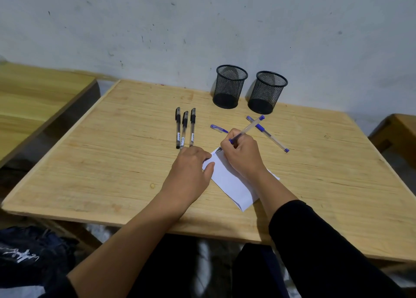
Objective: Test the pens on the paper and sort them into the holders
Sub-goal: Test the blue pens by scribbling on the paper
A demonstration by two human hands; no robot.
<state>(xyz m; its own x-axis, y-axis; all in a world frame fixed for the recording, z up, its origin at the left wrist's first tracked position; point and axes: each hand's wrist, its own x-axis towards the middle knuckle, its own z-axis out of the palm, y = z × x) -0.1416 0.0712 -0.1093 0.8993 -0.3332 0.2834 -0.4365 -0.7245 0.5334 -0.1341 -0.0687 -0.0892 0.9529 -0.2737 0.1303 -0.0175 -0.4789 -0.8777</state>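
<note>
My right hand [242,154] grips a blue pen [248,127] with its tip on the top corner of a white paper [231,185], where small blue marks show. My left hand [192,164] lies flat, fingers pressing the paper's left edge. Three capped black pens [184,127] lie side by side just beyond my left hand. A loose blue cap [218,128] rests on the table. Another capped blue pen [269,134] lies diagonally to the right, passing behind the held pen. Two black mesh holders, left [229,87] and right [266,92], stand empty at the back by the wall.
The wooden table [112,162] is backed by a grey marked wall. A second wooden table [33,99] stands to the left, and a wooden piece of furniture [398,131] to the right. Dark clothing lies below the front edge.
</note>
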